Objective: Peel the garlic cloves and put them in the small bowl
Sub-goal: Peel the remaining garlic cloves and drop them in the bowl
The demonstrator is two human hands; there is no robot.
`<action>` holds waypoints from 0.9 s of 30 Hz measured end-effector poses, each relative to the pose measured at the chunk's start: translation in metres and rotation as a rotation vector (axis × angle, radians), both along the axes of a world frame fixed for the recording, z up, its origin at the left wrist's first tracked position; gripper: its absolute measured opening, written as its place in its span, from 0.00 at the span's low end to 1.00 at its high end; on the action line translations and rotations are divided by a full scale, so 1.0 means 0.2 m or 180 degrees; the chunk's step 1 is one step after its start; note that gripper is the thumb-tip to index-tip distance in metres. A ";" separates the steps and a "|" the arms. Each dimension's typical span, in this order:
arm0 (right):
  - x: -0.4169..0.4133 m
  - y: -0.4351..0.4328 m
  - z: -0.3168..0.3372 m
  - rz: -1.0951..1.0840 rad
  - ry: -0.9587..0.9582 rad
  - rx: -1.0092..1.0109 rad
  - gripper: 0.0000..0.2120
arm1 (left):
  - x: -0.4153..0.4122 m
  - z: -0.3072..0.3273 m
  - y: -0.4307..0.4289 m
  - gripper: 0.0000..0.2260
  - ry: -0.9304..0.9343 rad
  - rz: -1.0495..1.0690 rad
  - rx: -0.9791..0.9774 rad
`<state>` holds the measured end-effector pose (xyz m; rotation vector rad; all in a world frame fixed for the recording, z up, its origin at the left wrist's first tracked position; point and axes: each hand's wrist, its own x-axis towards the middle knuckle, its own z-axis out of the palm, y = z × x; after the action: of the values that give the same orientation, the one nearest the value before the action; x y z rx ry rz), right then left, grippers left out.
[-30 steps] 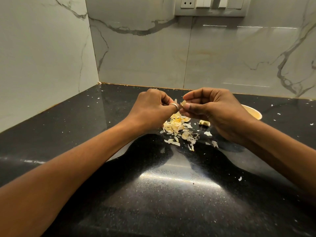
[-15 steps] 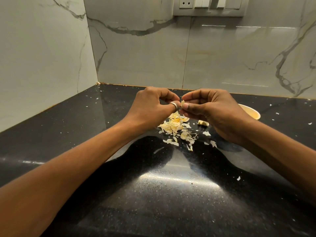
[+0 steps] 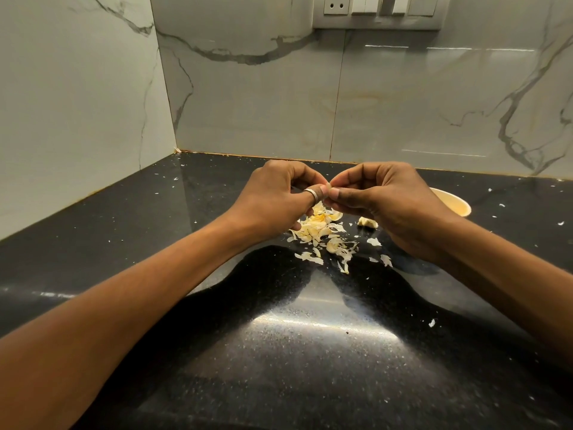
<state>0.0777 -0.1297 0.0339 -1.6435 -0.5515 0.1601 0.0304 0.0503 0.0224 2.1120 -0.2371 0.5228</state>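
switch plate [image 3: 376, 12]: grey, with a socket, at the top edge.
back wall [image 3: 263, 97]: pale marble tiles, grey veins, around and below the switch plate.
side wall [image 3: 77, 103]: same marble, left of the switch plate.
counter [image 3: 139, 243]: black speckled stone, below the switch plate.
glare [image 3: 325, 325]: bright streak on the counter, straight below the switch plate.

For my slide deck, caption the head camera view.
Left hand and right hand pinch a clove over peels on a counter, bowl beside.
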 end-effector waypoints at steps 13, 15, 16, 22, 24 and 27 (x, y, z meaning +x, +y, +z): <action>-0.03 0.02 0.01 -0.0034 0.0200 0.0106 0.02 | 0.00 0.00 0.00 0.06 0.0005 -0.0077 -0.0118; -0.03 0.02 0.01 -0.0023 0.0229 0.0134 0.03 | 0.00 0.00 0.00 0.05 0.0013 -0.0083 -0.0130; -0.03 0.02 0.01 -0.0026 0.0243 0.0145 0.03 | -0.01 0.00 0.00 0.05 0.0018 -0.0078 -0.0131; -0.05 0.02 0.01 -0.0051 0.0251 0.0168 0.03 | -0.01 0.00 -0.01 0.04 0.0079 -0.0014 -0.0222; -0.05 0.02 0.01 -0.0044 0.0236 0.0162 0.03 | -0.01 0.00 -0.01 0.05 0.0085 0.0010 -0.0235; -0.05 0.02 0.01 -0.0032 0.0221 0.0181 0.03 | -0.01 0.00 -0.01 0.06 0.0108 0.0010 -0.0250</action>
<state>0.0681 -0.1249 0.0355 -1.5793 -0.4907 0.1916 0.0290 0.0490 0.0227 2.0434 -0.1909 0.4900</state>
